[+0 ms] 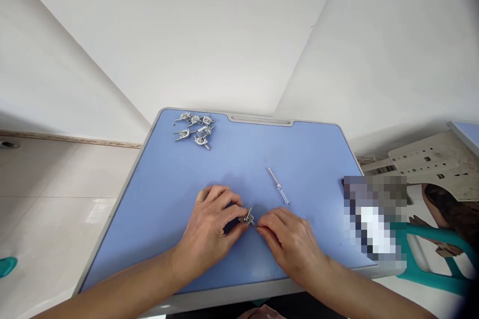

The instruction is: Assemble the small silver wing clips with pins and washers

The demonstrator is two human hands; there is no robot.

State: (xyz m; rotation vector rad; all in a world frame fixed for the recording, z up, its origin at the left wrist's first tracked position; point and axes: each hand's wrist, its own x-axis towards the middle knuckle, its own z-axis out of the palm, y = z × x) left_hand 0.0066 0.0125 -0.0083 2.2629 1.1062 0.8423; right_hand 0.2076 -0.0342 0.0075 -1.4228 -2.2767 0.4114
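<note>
My left hand (213, 219) pinches a small silver metal part (246, 219) between thumb and index finger, just above the desk. The part has a flanged body with holes, an upright pin and a short stem, somewhat like a small lock; its exact kind is too small to tell. My right hand (290, 239) is closed, its thumb and fingertips gripping the stem's end at the part's lower right. Beyond the right hand lies a small screwdriver (279, 187) with a clear handle, its shaft pointing away. Several similar metal parts (202, 140) sit grouped at the desk's far left corner.
The blue desk top (157, 209) has a grey raised rim and a pen groove (262, 120) along its far edge, near a white wall. A pixelated object (374, 224) covers the right edge. To the right stands a green stool (430, 279).
</note>
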